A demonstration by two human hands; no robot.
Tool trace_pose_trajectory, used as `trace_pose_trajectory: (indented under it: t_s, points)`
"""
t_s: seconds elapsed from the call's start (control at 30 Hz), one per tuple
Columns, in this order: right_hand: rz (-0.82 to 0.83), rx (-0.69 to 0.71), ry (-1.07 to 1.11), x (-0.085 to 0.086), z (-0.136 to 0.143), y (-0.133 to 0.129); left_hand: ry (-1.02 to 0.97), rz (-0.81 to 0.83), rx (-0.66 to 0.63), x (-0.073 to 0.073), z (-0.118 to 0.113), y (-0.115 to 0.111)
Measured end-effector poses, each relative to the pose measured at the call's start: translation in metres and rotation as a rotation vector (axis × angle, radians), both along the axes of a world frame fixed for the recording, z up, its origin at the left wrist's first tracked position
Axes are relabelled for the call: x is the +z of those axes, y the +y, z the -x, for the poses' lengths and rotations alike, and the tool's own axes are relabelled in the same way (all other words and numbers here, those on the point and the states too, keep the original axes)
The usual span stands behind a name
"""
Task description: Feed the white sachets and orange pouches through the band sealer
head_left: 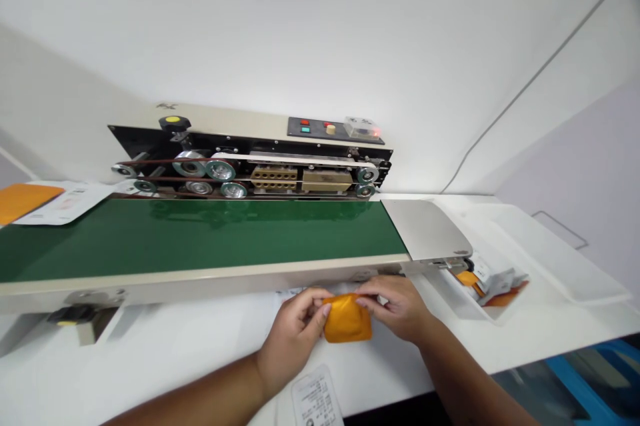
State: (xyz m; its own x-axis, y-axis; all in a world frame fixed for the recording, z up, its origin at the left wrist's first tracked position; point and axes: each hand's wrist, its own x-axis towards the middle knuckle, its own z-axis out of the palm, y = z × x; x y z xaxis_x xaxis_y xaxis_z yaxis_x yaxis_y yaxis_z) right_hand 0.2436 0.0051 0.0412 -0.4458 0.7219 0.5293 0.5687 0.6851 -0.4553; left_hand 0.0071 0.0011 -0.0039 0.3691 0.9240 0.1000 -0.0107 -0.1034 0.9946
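An orange packet (349, 321) is held between both hands just in front of the machine's conveyor. My left hand (293, 329) pinches its upper left corner between thumb and fingers. At the upper right corner, my right hand (397, 306) grips it the same way. A white packet with printed text (316, 399) lies on the table below my left hand. Behind the hands runs the green conveyor belt (240, 236) of a sealing machine (250, 153), with pulleys and brass blocks above it.
On the belt's left end lie an orange packet (30, 203) and a white packet (73, 203). At right, a white bin (463, 299) holds several packets, near an upper white tray (555, 253). Blue plastic (575, 389) shows at lower right. A black and yellow knob (73, 316) sits under the conveyor.
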Motion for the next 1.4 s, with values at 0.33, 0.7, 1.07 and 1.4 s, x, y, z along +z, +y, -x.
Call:
trace_pose_trajectory:
  t_s: [0.33,0.7,1.07,1.4]
  points:
    - [0.039,-0.041,0.037,0.006,-0.001,-0.003,-0.026,0.058,0.036,0.003,0.0,-0.001]
    - [0.287,0.169,0.173,0.001,0.013,-0.011,-0.259,0.123,-0.076,0.005,-0.002,-0.005]
    - [0.48,0.031,0.717,0.034,-0.005,-0.005,0.014,-0.35,-0.224,0.012,0.005,-0.009]
    - [0.35,-0.332,1.018,0.067,-0.028,0.031,0.074,-0.37,-0.204,0.009,0.004,-0.007]
